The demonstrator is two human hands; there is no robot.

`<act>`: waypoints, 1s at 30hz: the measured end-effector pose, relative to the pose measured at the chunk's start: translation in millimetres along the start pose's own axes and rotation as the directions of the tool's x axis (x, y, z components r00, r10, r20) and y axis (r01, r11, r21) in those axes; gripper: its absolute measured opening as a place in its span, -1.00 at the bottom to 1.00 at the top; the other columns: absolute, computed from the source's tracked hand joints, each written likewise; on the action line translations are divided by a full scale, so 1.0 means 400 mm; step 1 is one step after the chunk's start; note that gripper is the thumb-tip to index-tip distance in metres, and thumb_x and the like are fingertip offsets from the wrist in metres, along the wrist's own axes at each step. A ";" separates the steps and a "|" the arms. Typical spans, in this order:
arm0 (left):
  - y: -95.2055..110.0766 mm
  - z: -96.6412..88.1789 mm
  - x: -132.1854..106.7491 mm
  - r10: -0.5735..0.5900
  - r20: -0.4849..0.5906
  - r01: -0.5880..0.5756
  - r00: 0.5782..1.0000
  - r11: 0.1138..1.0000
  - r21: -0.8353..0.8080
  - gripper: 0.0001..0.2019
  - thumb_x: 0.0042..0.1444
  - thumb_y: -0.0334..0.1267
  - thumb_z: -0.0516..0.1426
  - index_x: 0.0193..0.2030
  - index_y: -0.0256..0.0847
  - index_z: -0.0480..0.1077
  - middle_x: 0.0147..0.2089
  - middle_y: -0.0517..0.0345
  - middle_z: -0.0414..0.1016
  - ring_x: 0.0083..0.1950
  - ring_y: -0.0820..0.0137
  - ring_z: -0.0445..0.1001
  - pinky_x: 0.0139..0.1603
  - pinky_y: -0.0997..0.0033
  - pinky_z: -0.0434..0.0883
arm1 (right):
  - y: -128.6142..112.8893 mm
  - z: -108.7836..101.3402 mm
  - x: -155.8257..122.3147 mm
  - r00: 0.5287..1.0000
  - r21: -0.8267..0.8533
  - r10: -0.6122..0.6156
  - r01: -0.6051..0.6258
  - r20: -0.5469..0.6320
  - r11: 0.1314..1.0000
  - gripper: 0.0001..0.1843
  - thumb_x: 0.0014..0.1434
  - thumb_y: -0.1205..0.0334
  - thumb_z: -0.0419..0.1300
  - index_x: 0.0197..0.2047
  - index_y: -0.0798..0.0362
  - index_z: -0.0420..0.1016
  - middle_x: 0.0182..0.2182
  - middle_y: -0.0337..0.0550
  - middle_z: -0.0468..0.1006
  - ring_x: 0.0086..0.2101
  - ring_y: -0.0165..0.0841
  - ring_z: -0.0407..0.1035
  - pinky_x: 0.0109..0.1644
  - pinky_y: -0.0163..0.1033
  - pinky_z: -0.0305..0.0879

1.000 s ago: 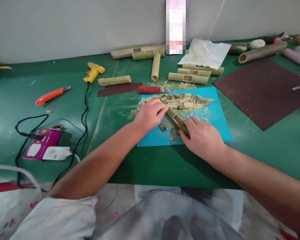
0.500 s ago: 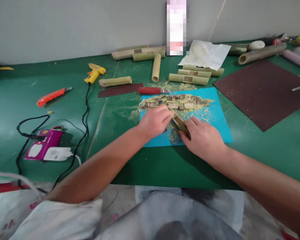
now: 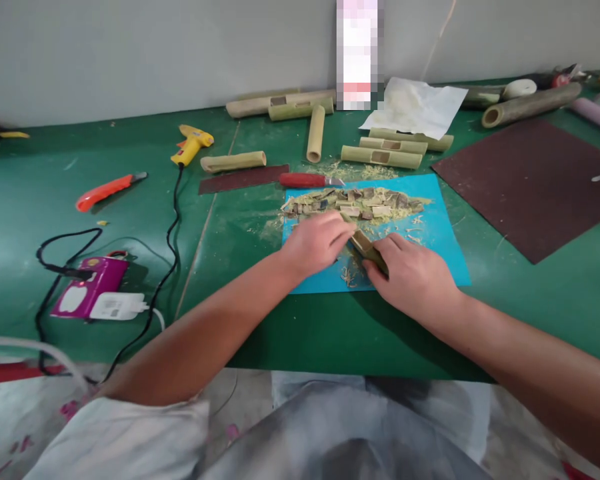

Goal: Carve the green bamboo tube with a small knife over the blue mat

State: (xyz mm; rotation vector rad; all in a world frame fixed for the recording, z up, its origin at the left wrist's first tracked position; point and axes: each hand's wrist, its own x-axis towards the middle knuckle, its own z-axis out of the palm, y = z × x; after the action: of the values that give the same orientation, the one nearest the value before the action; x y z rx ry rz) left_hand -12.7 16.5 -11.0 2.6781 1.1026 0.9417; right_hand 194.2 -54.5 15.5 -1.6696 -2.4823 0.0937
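Note:
A short bamboo tube (image 3: 364, 244) with a rectangular opening cut in its side slants between my hands, above a blue sheet (image 3: 450, 257). My right hand (image 3: 414, 272) wraps round its near end. At the far end, my left hand (image 3: 317, 241) is closed against the tube, fingers bent; whether they also hold something small is hidden. Just beyond the hands, bamboo chips and shavings (image 3: 360, 203) lie heaped on the sheet. A red-handled carving knife (image 3: 305, 181) rests along the sheet's back edge.
More bamboo tubes (image 3: 381, 157) lie behind the sheet, some with cut openings. A yellow glue gun (image 3: 193, 143), an orange utility knife (image 3: 111, 191) and a purple power strip (image 3: 91, 287) with cords are at left. Dark brown sandpaper (image 3: 533, 187) lies right; white paper (image 3: 413, 110) behind.
The whole view has shifted slightly. My left hand has moved a little toward the tube's opening, covering part of it. My right hand keeps its hold on the near end.

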 end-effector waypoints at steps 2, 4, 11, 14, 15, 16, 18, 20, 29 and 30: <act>0.004 0.001 -0.001 0.004 -0.024 -0.004 1.000 1.000 0.011 -0.74 0.38 -0.27 0.06 -0.20 -0.28 0.56 -0.33 0.08 0.53 -0.31 0.41 0.51 -0.27 0.47 0.41 | 0.000 0.000 0.001 1.000 -0.001 0.001 -0.001 0.002 1.000 -0.73 0.30 0.14 0.09 -0.22 0.14 0.52 -0.32 -0.01 0.53 -0.38 -0.27 0.36 -0.40 -0.19 -0.05; 0.007 0.001 -0.001 0.009 -0.021 -0.008 1.000 1.000 0.015 -0.75 0.38 -0.27 0.06 -0.18 -0.28 0.56 -0.32 0.08 0.53 -0.31 0.41 0.50 -0.29 0.47 0.40 | 0.000 0.001 0.003 1.000 -0.004 0.005 -0.005 0.005 1.000 -0.73 0.30 0.14 0.09 -0.23 0.14 0.52 -0.32 -0.01 0.53 -0.38 -0.27 0.36 -0.40 -0.19 -0.05; 0.012 0.003 -0.002 -0.056 0.015 0.055 0.998 0.998 0.014 -0.75 0.38 -0.26 0.06 -0.16 -0.24 0.56 -0.29 0.07 0.55 -0.26 0.39 0.53 -0.23 0.44 0.45 | 0.003 0.001 0.001 1.000 -0.001 0.009 -0.009 0.008 1.000 -0.72 0.31 0.14 0.07 -0.23 0.13 0.52 -0.32 -0.02 0.52 -0.40 -0.29 0.35 -0.40 -0.19 -0.07; 0.023 -0.002 -0.004 -0.033 0.056 0.034 0.998 0.999 -0.023 -0.78 0.37 -0.24 0.08 -0.10 -0.23 0.55 -0.23 0.04 0.58 -0.20 0.36 0.56 -0.21 0.43 0.47 | 0.003 -0.001 0.001 1.000 -0.003 0.014 -0.014 0.019 1.000 -0.73 0.31 0.13 0.08 -0.23 0.13 0.52 -0.32 -0.03 0.53 -0.40 -0.29 0.35 -0.39 -0.18 -0.07; 0.026 -0.006 -0.003 -0.031 0.057 0.033 0.998 0.999 -0.039 -0.80 0.35 -0.24 0.10 -0.09 -0.23 0.54 -0.21 0.04 0.58 -0.20 0.36 0.57 -0.21 0.43 0.47 | 0.002 -0.002 0.002 1.000 -0.004 0.014 -0.014 0.020 1.000 -0.73 0.31 0.13 0.09 -0.23 0.13 0.52 -0.32 -0.03 0.53 -0.39 -0.29 0.36 -0.39 -0.18 -0.06; 0.027 -0.011 -0.003 -0.031 0.061 0.034 0.998 0.998 -0.054 -0.81 0.33 -0.25 0.12 -0.08 -0.23 0.54 -0.20 0.04 0.58 -0.20 0.36 0.57 -0.21 0.43 0.47 | 0.002 -0.002 0.002 1.000 -0.005 0.014 -0.014 0.020 1.000 -0.73 0.31 0.13 0.09 -0.23 0.13 0.52 -0.32 -0.04 0.53 -0.39 -0.29 0.37 -0.39 -0.18 -0.06; 0.028 -0.022 -0.002 -0.036 0.082 0.042 0.996 0.997 -0.069 -0.82 0.30 -0.31 0.12 -0.05 -0.23 0.52 -0.18 0.05 0.57 -0.21 0.37 0.56 -0.20 0.42 0.48 | 0.002 -0.003 0.003 1.000 -0.003 0.008 -0.008 0.017 1.000 -0.73 0.31 0.13 0.09 -0.22 0.12 0.52 -0.31 -0.05 0.54 -0.38 -0.29 0.38 -0.38 -0.17 -0.05; 0.025 -0.031 -0.001 -0.046 0.093 0.052 0.995 0.996 -0.067 -0.81 0.29 -0.37 0.10 -0.05 -0.21 0.52 -0.16 0.05 0.57 -0.18 0.37 0.56 -0.17 0.41 0.48 | 0.003 -0.003 0.003 1.000 -0.001 0.006 -0.006 0.013 1.000 -0.74 0.31 0.13 0.09 -0.22 0.11 0.52 -0.31 -0.06 0.55 -0.38 -0.29 0.38 -0.37 -0.17 -0.05; 0.038 -0.030 0.011 -0.202 -0.087 0.183 0.976 0.965 -0.187 -0.91 0.27 -0.36 0.15 -0.20 -0.20 0.51 -0.14 0.08 0.56 -0.13 0.38 0.53 -0.12 0.38 0.49 | 0.002 -0.004 0.002 1.000 -0.012 -0.001 0.001 0.013 1.000 -0.75 0.31 0.13 0.09 -0.25 0.11 0.50 -0.32 -0.05 0.55 -0.37 -0.28 0.40 -0.37 -0.18 -0.04; 0.041 -0.029 0.012 -0.269 -0.076 0.242 0.960 0.936 -0.255 -0.91 0.26 -0.37 0.15 -0.20 -0.20 0.50 -0.22 0.12 0.56 -0.21 0.41 0.54 -0.19 0.42 0.49 | 0.002 -0.005 0.002 1.000 -0.011 0.001 -0.001 0.016 1.000 -0.75 0.31 0.14 0.09 -0.25 0.11 0.50 -0.32 -0.05 0.55 -0.38 -0.28 0.39 -0.37 -0.18 -0.04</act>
State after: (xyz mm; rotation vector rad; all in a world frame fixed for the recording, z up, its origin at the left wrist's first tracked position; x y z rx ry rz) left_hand -6.9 6.0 5.9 2.2469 1.2308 1.1041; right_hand 195.0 -53.5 17.4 -1.6804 -2.4982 0.0935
